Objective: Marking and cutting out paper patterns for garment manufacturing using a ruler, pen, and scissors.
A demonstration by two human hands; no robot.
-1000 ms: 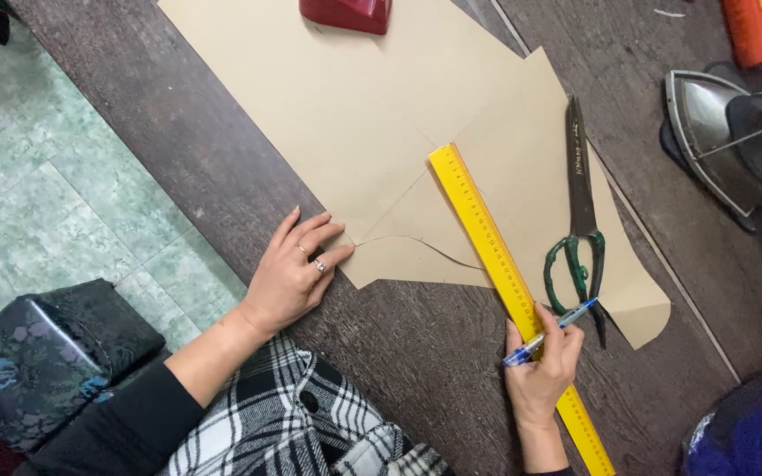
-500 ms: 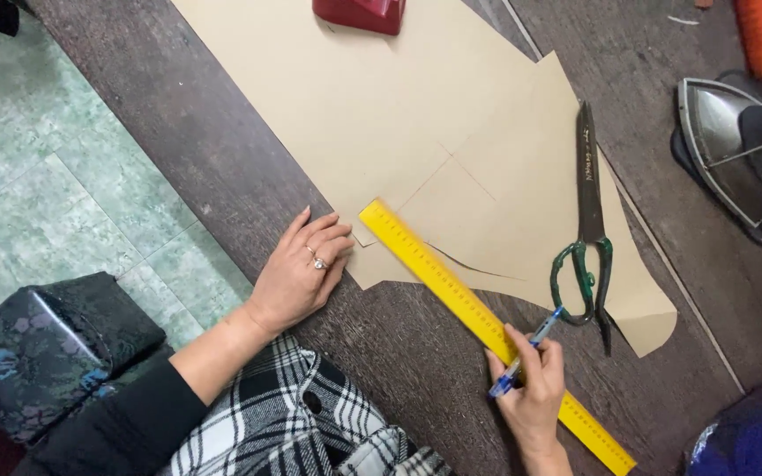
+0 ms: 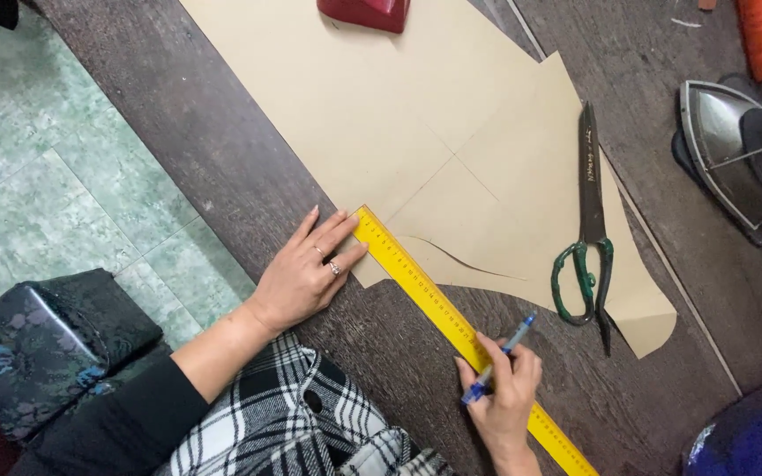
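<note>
Long yellow ruler (image 3: 451,324) w/ black marks lying diagonally over tan paper pattern (image 3: 416,115); left hand (image 3: 306,271) flat, fingers spread, steadying its top end; right hand (image 3: 504,397) pinching blue pen (image 3: 497,360).

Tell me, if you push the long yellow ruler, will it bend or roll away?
Probably neither. The yellow ruler lies flat and straight on the dark table, so it looks stiff and should slide, not roll. The left hand touches its top end and the right hand rests on it, likely stopping slips.

Yellow ruler (image 3: 451,319) now swung flatter, upper end against left-hand fingers (image 3: 339,240)
</note>
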